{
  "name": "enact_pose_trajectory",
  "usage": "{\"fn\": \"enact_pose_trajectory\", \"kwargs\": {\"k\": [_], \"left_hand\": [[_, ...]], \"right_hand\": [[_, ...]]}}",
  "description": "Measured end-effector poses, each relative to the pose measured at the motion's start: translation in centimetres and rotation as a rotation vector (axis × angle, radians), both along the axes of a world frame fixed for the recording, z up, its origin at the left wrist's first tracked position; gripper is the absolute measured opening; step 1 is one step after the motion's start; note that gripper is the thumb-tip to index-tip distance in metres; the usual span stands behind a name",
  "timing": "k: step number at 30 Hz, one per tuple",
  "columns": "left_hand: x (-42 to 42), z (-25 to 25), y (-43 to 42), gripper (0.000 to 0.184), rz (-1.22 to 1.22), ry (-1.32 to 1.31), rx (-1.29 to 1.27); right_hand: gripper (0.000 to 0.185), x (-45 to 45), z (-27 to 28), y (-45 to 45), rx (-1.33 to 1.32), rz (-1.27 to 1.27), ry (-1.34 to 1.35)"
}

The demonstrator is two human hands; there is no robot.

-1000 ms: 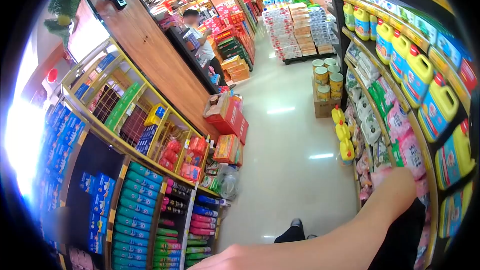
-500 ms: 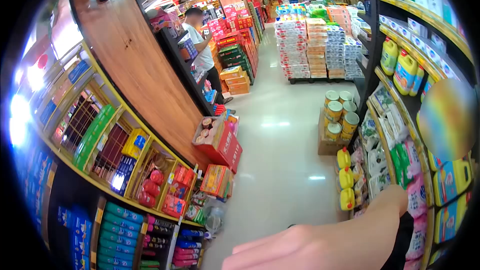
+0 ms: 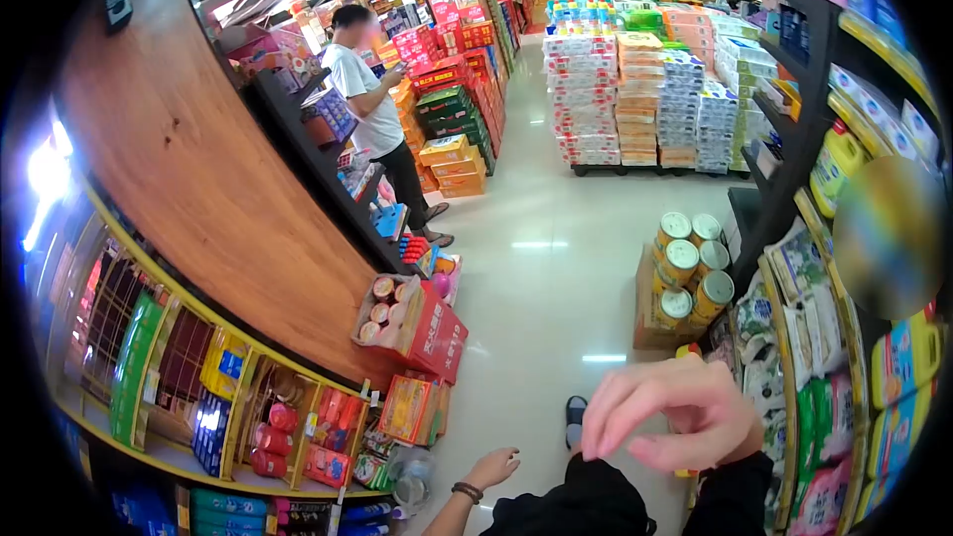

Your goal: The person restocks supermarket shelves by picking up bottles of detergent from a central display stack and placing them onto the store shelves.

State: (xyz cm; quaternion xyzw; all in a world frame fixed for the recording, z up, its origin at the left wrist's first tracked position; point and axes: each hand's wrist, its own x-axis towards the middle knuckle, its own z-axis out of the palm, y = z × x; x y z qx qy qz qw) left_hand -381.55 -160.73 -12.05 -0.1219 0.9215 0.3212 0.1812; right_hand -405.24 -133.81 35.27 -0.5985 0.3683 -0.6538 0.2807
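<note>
My right hand is raised over the aisle at the lower right, its fingers loosely curved and apart, with nothing in them. Lower and nearer the middle, my left hand hangs over the floor, fingers spread and empty, a dark bracelet at the wrist. Beyond my right hand stands a cardboard box with several yellow cans. Left of my left hand are a clear plastic container and bright boxed goods.
A person in a white shirt stands at the left shelving, holding a small object. Pallet stacks of packaged goods stand ahead. A red box edges the left side; shelves with packs and yellow jugs line the right. Pale floor lies between.
The view has moved forward along the aisle. My right hand has risen and its fingers have curved; my left hand has come into view. The stacks and the person look nearer.
</note>
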Motion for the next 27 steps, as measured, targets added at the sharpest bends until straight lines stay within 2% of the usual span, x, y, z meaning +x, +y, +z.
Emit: {"fn": "enact_pose_trajectory", "kwargs": {"k": [1, 4, 5, 8, 9, 10, 12, 13, 14, 16, 17, 19, 22, 25, 27], "left_hand": [[-2.1, 0.8, -0.9, 0.045, -0.014, 0.043, -0.002], [-7.7, -3.0, -5.5, 0.045, -0.019, 0.025, 0.066], [-10.3, -0.2, -5.8, 0.045, 0.005, -0.124, -0.002], [-17.3, 3.0, -8.7, 0.046, -0.048, -0.045, -0.060], [-18.8, 5.0, -9.9, 0.047, 0.102, -0.027, 0.116], [-19.9, 3.9, -10.9, 0.047, 0.143, -0.009, 0.119], [-22.6, 1.3, -13.4, 0.047, 0.225, 0.039, 0.112], [-25.1, 5.5, -12.9, 0.046, 0.295, -0.012, 0.123], [-26.3, 4.2, -13.6, 0.045, 0.264, -0.046, 0.094], [-29.2, 1.0, -15.6, 0.043, 0.194, -0.107, 0.038], [-30.8, 0.8, -16.4, 0.041, 0.176, -0.201, 0.035], [-33.7, -1.6, -18.6, 0.041, 0.164, -0.143, 0.075], [-39.7, -2.8, -22.2, 0.041, 0.186, -0.152, 0.116], [-47.2, -1.6, -26.4, 0.043, 0.223, -0.155, 0.129], [-53.0, 1.1, -29.1, 0.044, 0.209, -0.170, 0.110]], "right_hand": [[0.026, -2.4, -0.4, -1.2, -0.014, -0.076, 0.034], [0.025, -9.5, 1.2, -6.2, -0.166, -0.248, 0.342], [0.021, -11.3, 2.2, -7.9, -0.265, -0.266, 0.403], [0.012, -16.1, 4.7, -12.9, -0.541, -0.283, 0.620], [0.011, -17.3, 5.1, -14.7, -0.638, -0.303, 0.662], [0.011, -18.1, 5.3, -16.5, -0.742, -0.341, 0.664], [0.021, -20.9, 5.3, -18.7, -0.780, -0.304, 0.739], [0.029, -22.8, 5.3, -19.4, -0.711, -0.228, 0.807], [0.037, -24.6, 5.3, -20.2, -0.642, -0.152, 0.874], [0.021, -28.0, 5.4, -22.7, -0.730, -0.291, 0.725], [0.018, -28.8, 4.6, -24.3, -0.788, -0.386, 0.614], [0.016, -32.0, 3.4, -27.2, -0.863, -0.495, 0.507], [0.015, -38.1, 3.0, -31.0, -0.844, -0.511, 0.519], [0.014, -45.1, 4.4, -33.5, -0.748, -0.486, 0.562], [0.014, -50.0, 4.8, -35.6, -0.775, -0.505, 0.623]]}}
